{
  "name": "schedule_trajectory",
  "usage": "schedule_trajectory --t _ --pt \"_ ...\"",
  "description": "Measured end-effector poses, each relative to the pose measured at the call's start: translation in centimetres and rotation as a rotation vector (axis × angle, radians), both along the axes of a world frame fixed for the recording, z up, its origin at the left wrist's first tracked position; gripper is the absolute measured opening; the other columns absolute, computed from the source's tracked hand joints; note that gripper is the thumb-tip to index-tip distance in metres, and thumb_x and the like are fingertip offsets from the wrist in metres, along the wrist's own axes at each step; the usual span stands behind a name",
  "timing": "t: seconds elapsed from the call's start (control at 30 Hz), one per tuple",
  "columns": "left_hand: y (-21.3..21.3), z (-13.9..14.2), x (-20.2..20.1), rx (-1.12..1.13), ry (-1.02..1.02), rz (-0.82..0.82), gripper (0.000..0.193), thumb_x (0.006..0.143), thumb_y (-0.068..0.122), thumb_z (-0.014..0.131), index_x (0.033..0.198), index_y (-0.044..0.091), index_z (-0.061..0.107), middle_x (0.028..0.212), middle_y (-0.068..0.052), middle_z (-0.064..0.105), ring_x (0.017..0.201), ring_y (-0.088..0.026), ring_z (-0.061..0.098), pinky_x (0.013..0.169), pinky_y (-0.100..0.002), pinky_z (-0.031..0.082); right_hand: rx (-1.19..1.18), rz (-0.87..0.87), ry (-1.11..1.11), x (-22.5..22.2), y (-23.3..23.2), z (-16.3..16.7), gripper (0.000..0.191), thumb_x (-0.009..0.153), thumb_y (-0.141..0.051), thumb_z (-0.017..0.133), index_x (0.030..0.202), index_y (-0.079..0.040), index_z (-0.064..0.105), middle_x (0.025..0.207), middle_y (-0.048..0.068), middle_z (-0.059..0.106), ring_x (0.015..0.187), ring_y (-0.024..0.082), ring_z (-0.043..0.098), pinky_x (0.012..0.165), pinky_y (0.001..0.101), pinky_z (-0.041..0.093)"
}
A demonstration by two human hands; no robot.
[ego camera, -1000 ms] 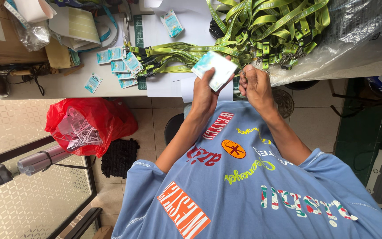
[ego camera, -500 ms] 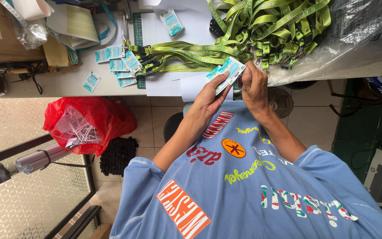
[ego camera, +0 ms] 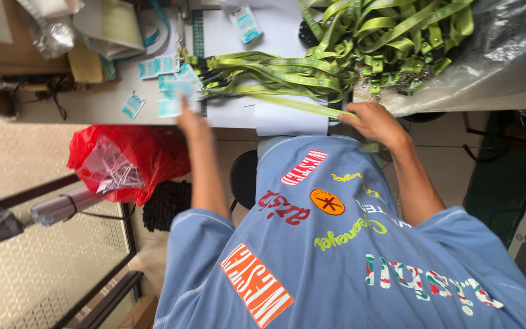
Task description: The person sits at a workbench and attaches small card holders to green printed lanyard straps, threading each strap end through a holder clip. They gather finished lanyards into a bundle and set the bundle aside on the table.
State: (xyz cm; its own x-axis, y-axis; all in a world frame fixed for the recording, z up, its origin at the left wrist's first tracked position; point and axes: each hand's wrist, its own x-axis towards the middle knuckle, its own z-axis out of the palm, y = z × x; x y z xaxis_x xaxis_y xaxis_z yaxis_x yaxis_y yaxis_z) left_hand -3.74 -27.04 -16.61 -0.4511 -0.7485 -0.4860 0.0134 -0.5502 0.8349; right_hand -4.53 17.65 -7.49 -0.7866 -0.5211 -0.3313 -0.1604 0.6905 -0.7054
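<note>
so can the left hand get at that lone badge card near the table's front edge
Probably yes. The left hand is blurred over the card stack, and the lone badge card lies just beside it on bare table, with nothing between.

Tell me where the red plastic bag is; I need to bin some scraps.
In the head view, the red plastic bag sits on the floor at left, below the table edge, beside the left hand's forearm.

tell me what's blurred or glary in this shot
Head view: the left hand is motion-blurred over the cards; the right hand on a lanyard is sharp; light glares off the plastic bag at top right; the lighting is soft daylight.
</note>
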Motion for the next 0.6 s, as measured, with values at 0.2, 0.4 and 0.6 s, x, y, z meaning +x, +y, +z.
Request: schedule_trajectory --t 0.2,0.4,0.6 --pt "-5.7 1.9 -3.2 -0.083 0.001 0.098 0.035 0.092 0.017 0.073 0.111 -0.012 0.065 0.105 -0.018 0.073 0.086 -0.027 0.074 0.07 -0.042 0.066 -0.075 -0.111 0.199 -2.0 -1.7 -3.0 0.034 0.1 -0.032 0.07 0.101 0.002 0.065 0.091 0.025 0.066 0.086 0.046 0.063 0.073 0.0515 0.048" --pt "-4.3 2.1 -1.7 -0.16 -0.33 0.302 0.041 0.096 0.039 0.068 0.106 0.0 0.061 0.088 -0.012 0.07 0.068 -0.023 0.065 0.053 -0.035 0.055 -0.045 -0.433 0.567 -3.0 -1.3 -5.8 0.028 0.103 -0.018 0.068 0.118 0.005 0.065 0.112 0.023 0.068 0.097 0.04 0.068 0.086 0.046 0.054" --pt "4.6 -1.2 0.6 -0.264 -0.196 -0.213 0.033 0.102 0.034 0.062 0.106 0.001 0.068 0.087 -0.01 0.07 0.068 -0.015 0.063 0.056 -0.029 0.053 0.173 -0.729 0.338 -3.2 2.6 -7.9 0.034 0.096 -0.025 0.079 0.107 0.004 0.066 0.098 0.019 0.071 0.089 0.037 0.069 0.079 0.0477 0.053"
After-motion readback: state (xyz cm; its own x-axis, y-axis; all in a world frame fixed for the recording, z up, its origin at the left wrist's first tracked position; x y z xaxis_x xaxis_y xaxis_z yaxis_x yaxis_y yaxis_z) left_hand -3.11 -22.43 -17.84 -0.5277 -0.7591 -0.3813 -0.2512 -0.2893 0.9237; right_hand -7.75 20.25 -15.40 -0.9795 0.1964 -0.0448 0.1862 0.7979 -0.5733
